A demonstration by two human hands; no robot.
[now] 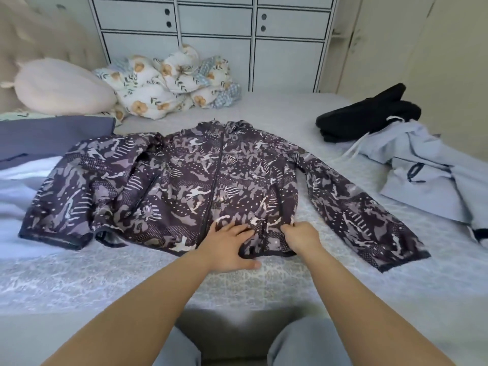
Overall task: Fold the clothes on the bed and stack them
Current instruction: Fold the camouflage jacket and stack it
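Observation:
A dark patterned zip jacket (184, 180) lies spread flat on the bed (105, 281), front up, sleeves out to both sides. My left hand (227, 247) rests flat on its bottom hem just right of the zip, fingers straight, thumb on the bedcover. My right hand (301, 237) pinches the fabric near the hem's right corner, fingers curled into the cloth. A light blue hoodie (427, 175) lies rumpled at the right. A black folded garment (369, 117) sits behind it. A grey-blue garment (52, 138) lies at the left.
A pale round pillow (60, 88) and a bunched floral blanket (171, 83) sit at the head of the bed. A white cabinet (211, 35) stands behind the bed. My knees (303, 344) are at the bed's near edge.

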